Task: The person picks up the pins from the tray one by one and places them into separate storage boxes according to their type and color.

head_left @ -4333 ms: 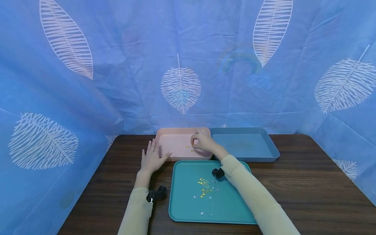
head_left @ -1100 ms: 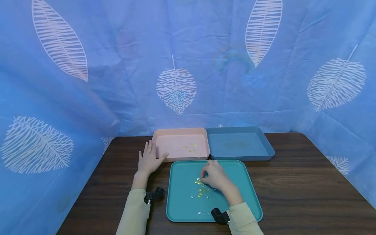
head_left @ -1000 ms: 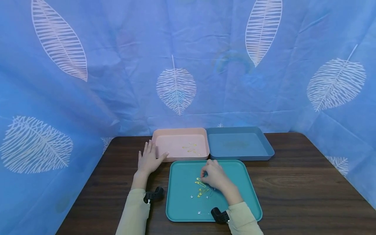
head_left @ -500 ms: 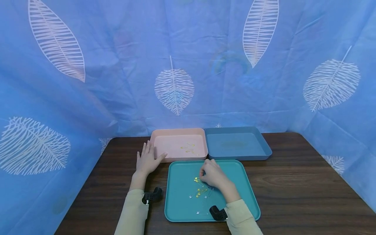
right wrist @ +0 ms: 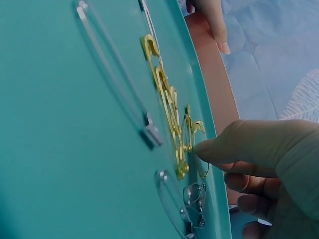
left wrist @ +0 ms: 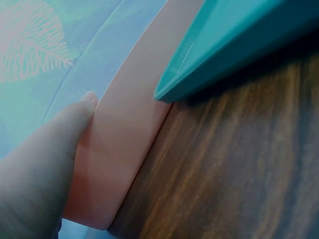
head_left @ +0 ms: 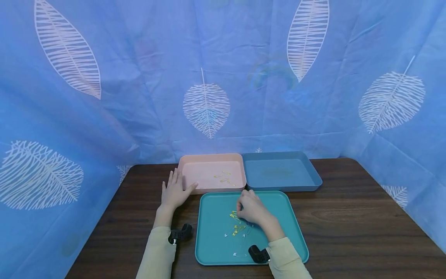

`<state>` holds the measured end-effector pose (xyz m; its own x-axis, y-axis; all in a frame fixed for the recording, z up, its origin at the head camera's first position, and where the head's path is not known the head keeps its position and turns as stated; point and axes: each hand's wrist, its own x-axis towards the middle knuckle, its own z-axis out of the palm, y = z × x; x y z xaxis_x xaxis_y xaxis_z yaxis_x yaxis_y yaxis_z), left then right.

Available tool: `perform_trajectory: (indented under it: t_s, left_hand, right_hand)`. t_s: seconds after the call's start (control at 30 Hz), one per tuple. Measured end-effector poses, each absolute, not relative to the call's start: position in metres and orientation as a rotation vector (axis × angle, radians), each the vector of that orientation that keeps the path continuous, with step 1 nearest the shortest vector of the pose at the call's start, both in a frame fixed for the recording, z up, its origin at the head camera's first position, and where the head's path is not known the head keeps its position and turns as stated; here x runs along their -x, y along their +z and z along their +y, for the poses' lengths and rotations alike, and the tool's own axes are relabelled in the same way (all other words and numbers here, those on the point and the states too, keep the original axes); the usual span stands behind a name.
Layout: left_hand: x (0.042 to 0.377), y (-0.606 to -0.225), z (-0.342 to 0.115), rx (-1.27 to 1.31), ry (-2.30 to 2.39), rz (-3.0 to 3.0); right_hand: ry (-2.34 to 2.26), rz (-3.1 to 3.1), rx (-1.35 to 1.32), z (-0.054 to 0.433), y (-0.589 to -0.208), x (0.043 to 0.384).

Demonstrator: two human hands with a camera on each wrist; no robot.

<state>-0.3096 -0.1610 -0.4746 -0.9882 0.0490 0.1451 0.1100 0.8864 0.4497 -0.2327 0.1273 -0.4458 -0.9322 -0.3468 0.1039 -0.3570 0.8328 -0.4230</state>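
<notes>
My left hand (head_left: 174, 192) lies with spread, straight fingers at the left front corner of the pink tray (head_left: 195, 190); its thumb (left wrist: 82, 117) touches the tray's rim. Over the teal tray (head_left: 212, 248), my right hand (head_left: 252, 207) has its fingers curled, with thumb and forefinger pinching a gold safety pin (right wrist: 199, 127). Beside it lie several more gold safety pins (right wrist: 167, 94). Silver safety pins (right wrist: 117, 69) are scattered around them, some partly hidden by the hand in the head view. Several gold safety pins (head_left: 224, 180) sit in the pink tray.
A blue tray (head_left: 282, 186) stands right of the pink one, both behind the teal tray on a dark wooden table (head_left: 348, 217). A blue leaf-patterned cloth (head_left: 156, 97) hangs behind. Each wrist bears a black camera band (head_left: 181, 232).
My right hand has gone from above the pink tray back to the gold pins on the teal tray, leaving pins there. Lately it has shifted only slightly; the left hand stays put.
</notes>
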Motion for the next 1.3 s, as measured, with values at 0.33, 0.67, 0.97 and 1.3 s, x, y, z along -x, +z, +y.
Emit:
perform_trajectory:
  t_s: [0.33,0.67,0.97,1.3]
  left_hand:
    - [0.309,-0.475,-0.161,0.118,-0.699,-2.912]
    - [0.308,-0.474,-0.162,0.107,-0.710,-2.905]
    - [0.308,-0.478,-0.160,0.088,-0.730,-2.902]
    - [0.313,-0.478,-0.161,0.080,-0.730,-2.876]
  right_hand:
    - [0.704,-2.906,-0.570,0.127,-0.443,0.237]
    - [0.716,-2.861,-0.582,0.123,-0.434,0.241]
    - [0.702,-2.820,-0.643,0.119,-0.428,0.248]
    - [0.645,-2.777,-0.694,0.115,-0.423,0.259]
